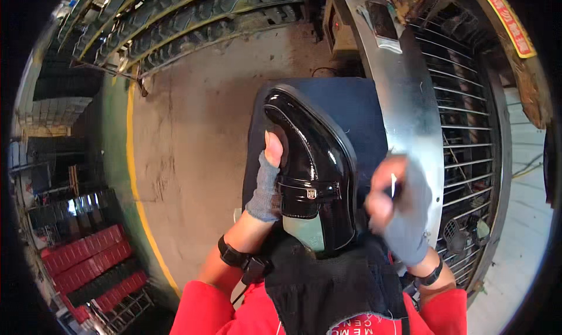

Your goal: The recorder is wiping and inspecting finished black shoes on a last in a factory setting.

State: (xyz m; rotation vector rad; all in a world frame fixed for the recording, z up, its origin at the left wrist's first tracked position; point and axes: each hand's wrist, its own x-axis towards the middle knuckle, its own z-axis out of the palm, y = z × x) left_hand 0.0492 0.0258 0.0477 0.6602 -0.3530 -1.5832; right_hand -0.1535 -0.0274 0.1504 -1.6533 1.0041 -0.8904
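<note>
A glossy black shoe (310, 153) lies on a dark blue cloth-covered support (360, 110), its toe near the far left corner and its heel at the near edge, against a black apron (328, 279); a strap with a small metal emblem crosses the upper, and pale green lining shows at the heel end; the left hand (266, 177), in a grey fingerless glove, holds the shoe's left side, thumb along the upper, other fingers hidden; the right hand (401, 212), gloved alike and blurred, hovers just right of the shoe, near the support's right edge, fingers bent toward the thumb; I cannot tell whether it holds anything; beyond it run a metal bench (413, 95) and a barred rack (465, 127).
</note>
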